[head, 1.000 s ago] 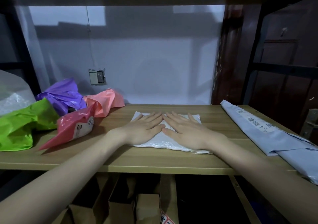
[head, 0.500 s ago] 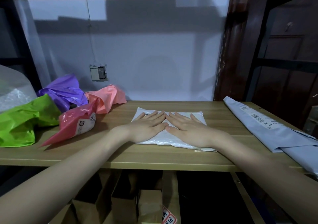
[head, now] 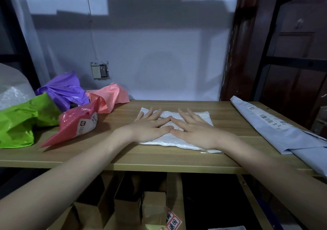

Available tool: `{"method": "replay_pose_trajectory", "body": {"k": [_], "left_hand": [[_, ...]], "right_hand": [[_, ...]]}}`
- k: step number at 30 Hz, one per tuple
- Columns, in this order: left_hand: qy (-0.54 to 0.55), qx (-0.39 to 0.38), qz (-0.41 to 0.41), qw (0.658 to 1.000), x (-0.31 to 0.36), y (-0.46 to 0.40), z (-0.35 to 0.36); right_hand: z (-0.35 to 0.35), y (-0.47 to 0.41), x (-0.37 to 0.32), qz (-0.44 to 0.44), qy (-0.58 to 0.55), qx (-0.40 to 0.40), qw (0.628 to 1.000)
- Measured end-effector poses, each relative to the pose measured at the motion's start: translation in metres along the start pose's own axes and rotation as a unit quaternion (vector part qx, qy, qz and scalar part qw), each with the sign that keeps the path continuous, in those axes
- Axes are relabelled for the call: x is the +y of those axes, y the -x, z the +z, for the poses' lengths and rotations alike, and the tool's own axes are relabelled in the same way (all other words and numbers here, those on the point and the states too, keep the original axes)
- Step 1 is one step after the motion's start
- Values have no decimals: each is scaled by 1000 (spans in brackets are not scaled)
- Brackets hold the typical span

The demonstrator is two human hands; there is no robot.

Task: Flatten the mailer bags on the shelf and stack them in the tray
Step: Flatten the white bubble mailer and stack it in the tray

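White plastic, thin and glossy: the white mailer lies mid-shelf near the front edge, with both hands flat on it. Left hand and right hand have straight fingers spread slightly apart, forefinger and thumb tips meeting so the two hands frame a small triangle over the label. Nothing is pinched; they only press. I'd judge the bag light, limp and slippery, apt to slide on the wood, so palms suit the smoothing, and lifting would go best by an edge or corner. More bags wait crumpled to the left: green bag, purple bag, red bag, pink bag. A grey mailer lies at right. I see no tray.
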State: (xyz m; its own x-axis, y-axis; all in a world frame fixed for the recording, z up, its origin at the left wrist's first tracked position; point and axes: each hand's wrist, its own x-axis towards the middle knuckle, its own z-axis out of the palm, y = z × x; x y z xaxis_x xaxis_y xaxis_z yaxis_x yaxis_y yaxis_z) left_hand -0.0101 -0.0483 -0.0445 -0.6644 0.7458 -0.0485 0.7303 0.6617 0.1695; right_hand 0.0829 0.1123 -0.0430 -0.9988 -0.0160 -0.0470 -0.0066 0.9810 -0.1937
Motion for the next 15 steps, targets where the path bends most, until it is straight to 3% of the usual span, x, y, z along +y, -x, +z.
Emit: {"method": "replay_pose_trajectory", "body": {"k": [5,15], "left_hand": [[-1,-10,-15,1000,0,0,0],[-3,-20,-29,999,0,-1,-1]], "right_hand": [[0,0,-2,30,45,-5,999],[-4,-3,0,41,28,-48,998]]}}
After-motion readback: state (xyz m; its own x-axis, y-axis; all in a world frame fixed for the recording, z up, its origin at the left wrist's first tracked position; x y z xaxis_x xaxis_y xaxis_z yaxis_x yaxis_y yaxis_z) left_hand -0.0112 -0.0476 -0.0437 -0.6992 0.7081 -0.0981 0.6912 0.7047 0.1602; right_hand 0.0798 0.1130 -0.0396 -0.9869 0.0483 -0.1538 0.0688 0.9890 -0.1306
